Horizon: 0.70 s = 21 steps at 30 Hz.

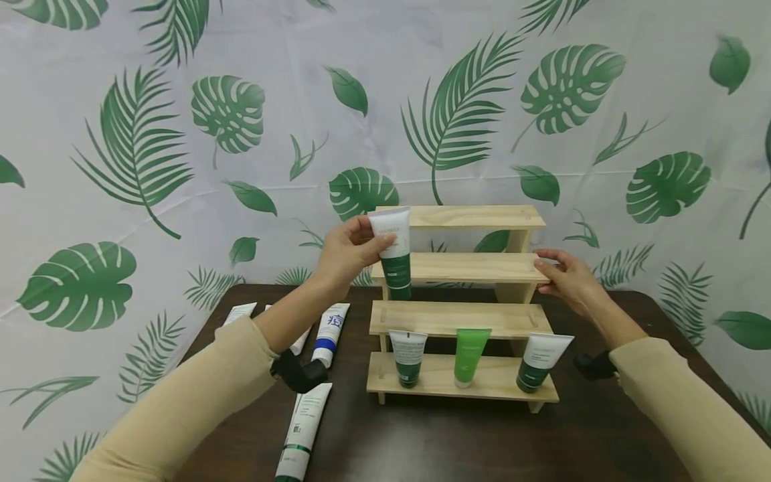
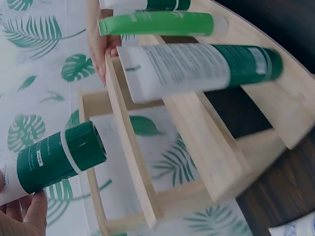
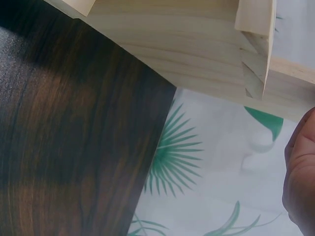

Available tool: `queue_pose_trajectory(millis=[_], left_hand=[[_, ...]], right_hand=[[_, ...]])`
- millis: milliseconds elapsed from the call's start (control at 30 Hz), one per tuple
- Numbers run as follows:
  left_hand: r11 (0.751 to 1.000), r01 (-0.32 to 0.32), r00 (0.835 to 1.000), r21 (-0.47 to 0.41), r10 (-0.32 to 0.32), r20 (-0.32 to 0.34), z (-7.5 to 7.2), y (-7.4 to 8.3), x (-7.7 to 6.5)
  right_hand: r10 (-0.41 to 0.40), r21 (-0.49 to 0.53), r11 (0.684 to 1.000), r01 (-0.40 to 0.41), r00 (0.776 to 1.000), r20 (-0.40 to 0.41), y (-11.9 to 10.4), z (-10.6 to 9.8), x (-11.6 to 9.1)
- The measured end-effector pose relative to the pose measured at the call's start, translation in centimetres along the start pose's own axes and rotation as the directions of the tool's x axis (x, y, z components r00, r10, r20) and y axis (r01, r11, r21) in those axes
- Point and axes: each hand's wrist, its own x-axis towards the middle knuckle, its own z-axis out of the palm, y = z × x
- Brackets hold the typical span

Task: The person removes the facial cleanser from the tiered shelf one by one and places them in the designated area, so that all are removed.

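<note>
My left hand [image 1: 346, 254] pinches a white and dark green squeeze tube [image 1: 397, 268] near its flat crimped end, with the green cap pointing down. The tube overlaps the left part of the upper tiers of a wooden tiered display rack [image 1: 464, 268]; in the left wrist view, its green cap [image 2: 86, 147] shows apart from the boards. At the rack's other side, my right hand [image 1: 569, 281] holds the right end of the second board from the top. Along the lowest tier stand a white and green tube [image 1: 408, 358], a bright green tube [image 1: 471, 356] and another white and green tube [image 1: 542, 361].
Left of the rack, several tubes lie on the dark wooden table [image 1: 470, 442], among them a white one with a blue band [image 1: 330, 335] and a long white one with green [image 1: 303, 432]. A leaf-print cloth [image 1: 301, 100] hangs behind the table.
</note>
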Motion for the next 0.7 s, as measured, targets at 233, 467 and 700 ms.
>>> queue_pose_trajectory(millis=[233,467,700], left_hand=[[0.992,0.067,0.998,0.103,-0.064,-0.027,-3.3,-1.1,-1.5],[0.972,0.142,0.99,0.185,-0.139,-0.03,-6.0,-3.3,-2.9],[0.951,0.219,0.976,0.216,-0.213,-0.051,-8.1,-5.4,-4.7]], right_hand=[[-0.006,-0.033,0.999,0.006,1.0,-0.001,0.0,0.1,0.0],[-0.004,-0.036,0.999,0.004,1.0,0.005,0.0,0.1,-0.1],[-0.011,-0.032,0.999,0.011,1.0,0.004,0.0,0.1,0.0]])
